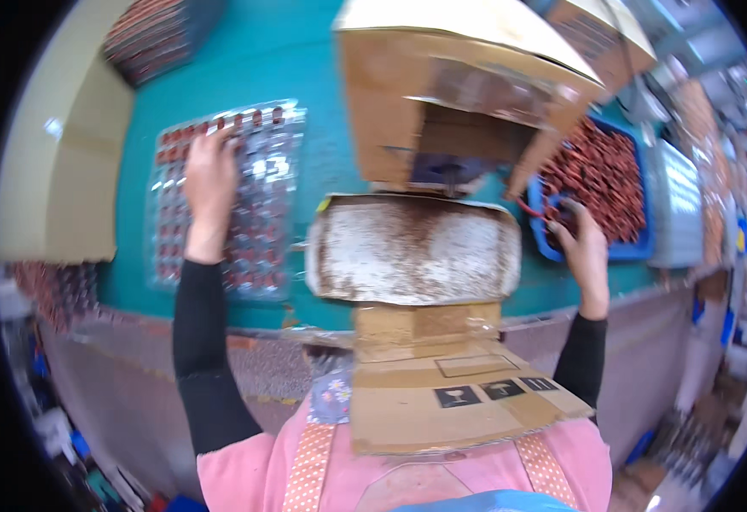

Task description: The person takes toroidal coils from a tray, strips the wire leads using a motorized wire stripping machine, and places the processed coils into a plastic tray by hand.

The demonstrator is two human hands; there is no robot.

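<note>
Blue fabric [484, 503], tray [261, 205] under left grip [209, 181]

Lg beige box [62, 162], far L

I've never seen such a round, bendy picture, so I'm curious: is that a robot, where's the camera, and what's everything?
No robot here, just a person with two bare hands and black sleeves. The camera sits on the person's head and looks down; its very wide lens bends straight edges.

On the green table, the left hand is at a clear plastic tray with rows of little pockets, many holding dark reddish pieces. The right hand is at the near edge of a blue bin heaped with small reddish-brown pieces. Between them sit a white, brown-smudged tray and an open cardboard box.

The picture is too blurry to tell whether either hand holds anything.
</note>
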